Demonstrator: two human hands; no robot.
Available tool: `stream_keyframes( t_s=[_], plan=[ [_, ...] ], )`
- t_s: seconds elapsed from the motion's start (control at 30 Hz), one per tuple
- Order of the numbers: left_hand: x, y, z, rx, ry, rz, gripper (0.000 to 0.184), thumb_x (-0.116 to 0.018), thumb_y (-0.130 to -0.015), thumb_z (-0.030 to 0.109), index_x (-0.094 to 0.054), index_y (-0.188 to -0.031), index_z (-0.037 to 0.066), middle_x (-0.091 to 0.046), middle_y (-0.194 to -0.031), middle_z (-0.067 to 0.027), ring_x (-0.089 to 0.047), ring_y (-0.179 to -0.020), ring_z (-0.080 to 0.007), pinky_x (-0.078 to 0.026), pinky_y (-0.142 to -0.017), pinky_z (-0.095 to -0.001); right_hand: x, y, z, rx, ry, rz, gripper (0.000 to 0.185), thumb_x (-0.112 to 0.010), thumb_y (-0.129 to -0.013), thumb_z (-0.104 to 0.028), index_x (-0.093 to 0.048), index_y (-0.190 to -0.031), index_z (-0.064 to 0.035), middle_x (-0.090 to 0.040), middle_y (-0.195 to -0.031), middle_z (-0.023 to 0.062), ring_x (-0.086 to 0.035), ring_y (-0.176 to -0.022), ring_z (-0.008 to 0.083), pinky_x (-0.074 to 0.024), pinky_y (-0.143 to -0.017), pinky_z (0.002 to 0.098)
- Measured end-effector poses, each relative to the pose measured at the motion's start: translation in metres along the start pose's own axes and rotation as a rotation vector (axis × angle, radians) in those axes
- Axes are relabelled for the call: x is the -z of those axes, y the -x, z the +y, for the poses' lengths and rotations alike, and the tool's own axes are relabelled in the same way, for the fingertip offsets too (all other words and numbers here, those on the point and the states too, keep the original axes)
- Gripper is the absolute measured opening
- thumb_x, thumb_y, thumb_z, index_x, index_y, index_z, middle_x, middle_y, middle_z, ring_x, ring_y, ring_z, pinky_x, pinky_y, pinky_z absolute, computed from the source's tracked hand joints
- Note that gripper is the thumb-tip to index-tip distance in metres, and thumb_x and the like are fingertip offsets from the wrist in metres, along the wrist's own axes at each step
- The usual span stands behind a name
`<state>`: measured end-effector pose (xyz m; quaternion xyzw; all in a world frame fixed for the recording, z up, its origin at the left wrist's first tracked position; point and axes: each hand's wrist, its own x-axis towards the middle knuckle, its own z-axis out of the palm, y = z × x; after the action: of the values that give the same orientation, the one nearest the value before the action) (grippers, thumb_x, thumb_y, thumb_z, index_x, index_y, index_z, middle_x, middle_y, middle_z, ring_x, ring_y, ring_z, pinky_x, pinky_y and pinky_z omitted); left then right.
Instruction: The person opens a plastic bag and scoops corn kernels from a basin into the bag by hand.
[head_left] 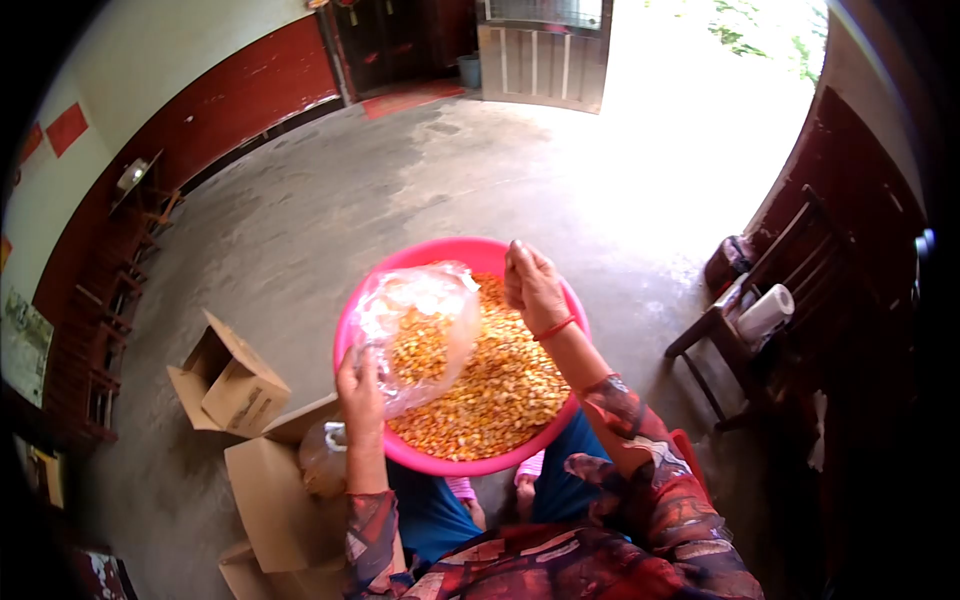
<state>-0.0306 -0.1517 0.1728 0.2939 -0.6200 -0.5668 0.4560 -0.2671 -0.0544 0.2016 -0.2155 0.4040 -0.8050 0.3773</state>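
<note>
A pink basin (470, 466) full of yellow-orange corn kernels (510, 390) sits in front of me, above my feet. On the left side of the basin lies a clear plastic bag (440, 290) with its mouth spread and kernels showing in or through it. My left hand (361, 385) grips the bag's near-left edge. Raised over the far right part of the kernels, my right hand (535, 287) is closed in a fist with a red band at the wrist. Whatever it may hold is hidden by the fingers.
Open cardboard boxes (262, 495) stand on the floor to my left, one with a tied plastic bag (323, 462) in it. At right is a wooden chair (735, 335) bearing a white roll (767, 312). Wooden stools line the left wall. A bright doorway lies ahead.
</note>
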Motion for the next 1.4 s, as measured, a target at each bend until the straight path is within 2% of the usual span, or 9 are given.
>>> stream_keyframes(
  t_s=[0.3,0.57,0.73,0.87,0.97,1.07,1.1,1.2,1.4],
  plan=[
    [0.001,0.001,0.006,0.052,0.03,-0.006,0.021,-0.046,-0.089,0.015,-0.056,-0.098,0.0,-0.051,-0.071,0.0035,-0.044,-0.062,-0.0033,-0.037,-0.054,-0.019,-0.108,0.012,0.025,-0.031,0.045,-0.232,0.028,-0.042,-0.091,-0.028,-0.047,-0.07,-0.0091,-0.035,-0.051,-0.0056,-0.028,-0.04,0.0038,-0.023,-0.036,0.0187],
    [-0.002,0.001,0.012,-0.006,-0.008,-0.022,0.024,-0.045,-0.09,0.016,-0.055,-0.103,-0.001,-0.059,-0.091,-0.003,-0.052,-0.083,-0.006,-0.042,-0.071,-0.0198,-0.089,0.005,0.066,0.056,0.499,-0.42,0.027,-0.048,-0.086,-0.022,-0.058,-0.073,-0.0015,-0.059,-0.069,0.0022,-0.054,-0.068,0.0076,-0.0441,-0.066,0.0215],
    [-0.001,0.001,0.006,0.011,-0.055,0.023,0.02,-0.047,-0.088,0.019,-0.056,-0.092,0.001,-0.051,-0.071,0.0034,-0.043,-0.062,-0.0036,-0.038,-0.055,-0.0194,-0.067,0.009,-0.003,0.098,0.348,-0.417,0.025,-0.046,-0.089,-0.024,-0.055,-0.078,-0.0037,-0.055,-0.068,0.0018,-0.05,-0.056,0.0066,-0.0425,-0.051,0.0196],
    [-0.003,0.0,0.005,0.002,0.01,0.032,0.018,-0.047,-0.089,0.018,-0.055,-0.083,0.003,-0.046,-0.067,0.0058,-0.04,-0.059,-0.0026,-0.035,-0.052,-0.0191,-0.012,-0.023,-0.013,0.137,0.403,-0.231,0.025,-0.047,-0.088,-0.023,-0.057,-0.081,-0.001,-0.057,-0.069,0.0031,-0.052,-0.06,0.0084,-0.0441,-0.055,0.0223],
    [-0.003,-0.001,0.002,0.002,0.01,0.03,0.018,-0.047,-0.089,0.018,-0.054,-0.081,0.004,-0.044,-0.066,0.0066,-0.039,-0.059,-0.0022,-0.034,-0.051,-0.019,0.046,-0.047,0.014,0.112,1.209,-0.136,0.021,-0.051,-0.081,-0.024,-0.061,-0.085,-0.0058,-0.062,-0.07,0.0065,-0.059,-0.065,0.0211,-0.0479,-0.064,0.0318],
    [-0.002,-0.002,0.001,0.006,-0.01,0.028,0.018,-0.047,-0.089,0.018,-0.054,-0.081,0.004,-0.044,-0.066,0.0065,-0.038,-0.059,-0.0019,-0.033,-0.051,-0.0187,0.061,-0.044,0.043,0.16,1.545,-0.299,0.028,-0.049,-0.079,-0.026,-0.057,-0.102,-0.011,-0.058,-0.098,0.0138,-0.054,-0.093,0.03,-0.0428,-0.082,0.0385],
    [-0.002,-0.002,0.0,0.006,-0.027,0.026,0.018,-0.047,-0.089,0.018,-0.054,-0.081,0.004,-0.044,-0.066,0.0064,-0.038,-0.059,-0.0019,-0.033,-0.051,-0.0188,0.071,-0.049,0.066,0.354,1.57,-0.335,0.034,-0.049,-0.079,-0.028,-0.054,-0.108,-0.0125,-0.054,-0.106,0.0153,-0.05,-0.1,0.0292,-0.0404,-0.085,0.0384],
    [-0.004,0.0,0.005,0.011,-0.05,0.032,0.019,-0.047,-0.089,0.019,-0.055,-0.083,0.003,-0.045,-0.067,0.006,-0.038,-0.06,-0.0023,-0.034,-0.052,-0.0189,0.038,-0.036,0.054,0.175,1.766,-0.342,0.035,-0.05,-0.079,-0.028,-0.053,-0.11,-0.013,-0.056,-0.101,0.0166,-0.052,-0.097,0.0312,-0.0414,-0.084,0.0389],
    [-0.002,0.001,0.005,0.016,-0.042,0.002,0.02,-0.047,-0.089,0.019,-0.056,-0.088,0.001,-0.048,-0.07,0.0054,-0.04,-0.063,-0.0028,-0.035,-0.055,-0.019,0.031,-0.02,0.044,0.214,1.42,-0.455,0.03,-0.051,-0.078,-0.027,-0.058,-0.099,-0.0063,-0.06,-0.082,0.0198,-0.057,-0.08,0.0361,-0.0445,-0.074,0.0419]
  ],
)
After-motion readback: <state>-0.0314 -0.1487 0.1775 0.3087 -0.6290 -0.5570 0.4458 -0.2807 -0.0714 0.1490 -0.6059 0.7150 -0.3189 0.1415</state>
